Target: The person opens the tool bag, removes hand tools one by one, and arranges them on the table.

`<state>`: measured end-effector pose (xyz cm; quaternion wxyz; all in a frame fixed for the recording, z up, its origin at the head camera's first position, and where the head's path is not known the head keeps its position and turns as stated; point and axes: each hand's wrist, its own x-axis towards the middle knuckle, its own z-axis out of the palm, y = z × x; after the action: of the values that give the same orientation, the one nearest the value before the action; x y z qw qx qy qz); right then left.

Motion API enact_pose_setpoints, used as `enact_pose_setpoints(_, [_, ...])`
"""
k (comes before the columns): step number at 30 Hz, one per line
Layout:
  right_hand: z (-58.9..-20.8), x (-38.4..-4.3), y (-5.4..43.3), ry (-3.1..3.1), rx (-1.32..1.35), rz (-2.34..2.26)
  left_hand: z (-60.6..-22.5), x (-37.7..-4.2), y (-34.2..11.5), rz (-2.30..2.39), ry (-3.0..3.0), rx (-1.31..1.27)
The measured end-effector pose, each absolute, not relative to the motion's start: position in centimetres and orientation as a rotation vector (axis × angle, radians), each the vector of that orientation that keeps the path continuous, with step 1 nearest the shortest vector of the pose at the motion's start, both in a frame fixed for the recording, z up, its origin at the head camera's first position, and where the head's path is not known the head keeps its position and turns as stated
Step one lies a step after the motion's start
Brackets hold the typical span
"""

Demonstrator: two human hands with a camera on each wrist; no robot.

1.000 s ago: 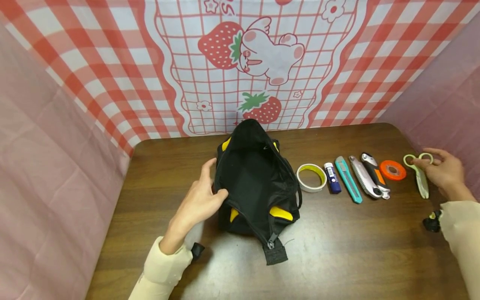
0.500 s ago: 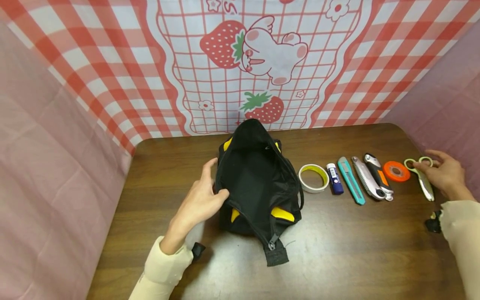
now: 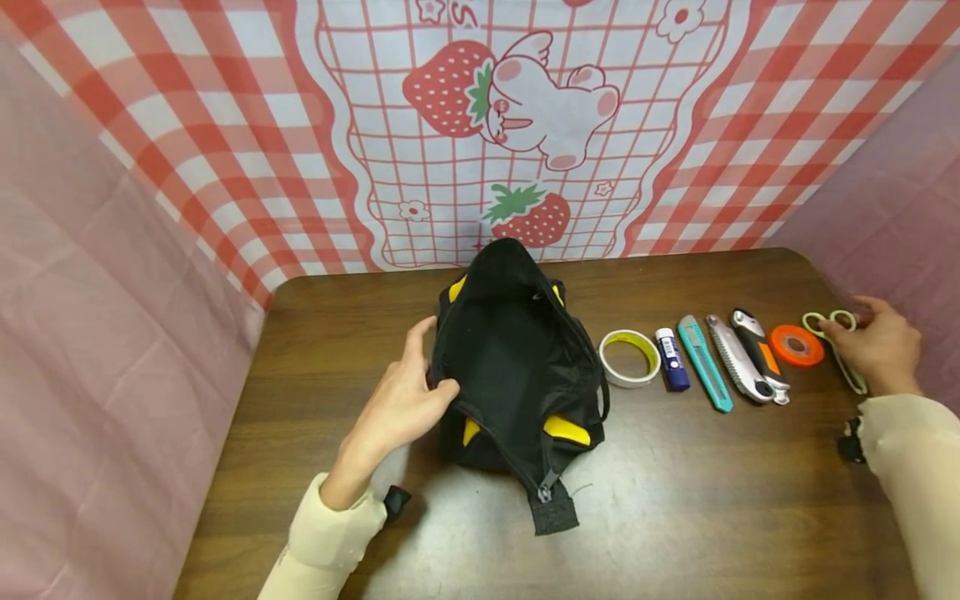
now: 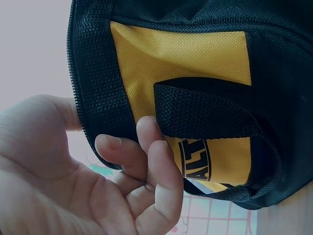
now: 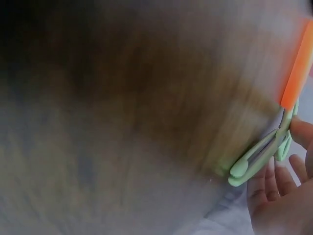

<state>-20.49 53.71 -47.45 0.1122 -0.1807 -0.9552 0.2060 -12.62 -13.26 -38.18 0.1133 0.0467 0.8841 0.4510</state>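
A black bag with yellow patches (image 3: 566, 430) stands with its zipped mouth wide apart, and its dark inside shows. My left hand (image 3: 397, 408) pinches the bag's left rim, thumb over the edge. In the left wrist view its fingers lie outside, by the black strap loop (image 4: 205, 110) on the yellow panel. At the table's right end my right hand (image 3: 885, 346) pinches pale green scissors (image 3: 817, 327) by the handles, with the blades turned partly on edge. The right wrist view shows the scissors (image 5: 254, 169) beside the thumb, close to an orange disc (image 5: 298, 68).
Between bag and scissors a row lies on the wooden table (image 3: 337, 333): a white tape roll (image 3: 630, 382), a blue glue stick (image 3: 672, 360), a teal utility knife (image 3: 705, 362), a silver-handled cutter (image 3: 738, 358), an orange-and-black tool (image 3: 761, 350) and an orange tape disc (image 3: 810, 354).
My right hand has taken hold of the scissors and moved them slightly left, nearer the orange disc, and their blades have tipped. My left hand has stayed at the bag's rim.
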Motion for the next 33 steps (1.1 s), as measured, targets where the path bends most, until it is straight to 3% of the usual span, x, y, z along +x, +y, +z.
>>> enact_pose_setpoints(33, [-46.7,-20.9,54.2,-3.004,-0.509,0.528,-38.0,-12.5,-13.3,1.337,2.595,0.141])
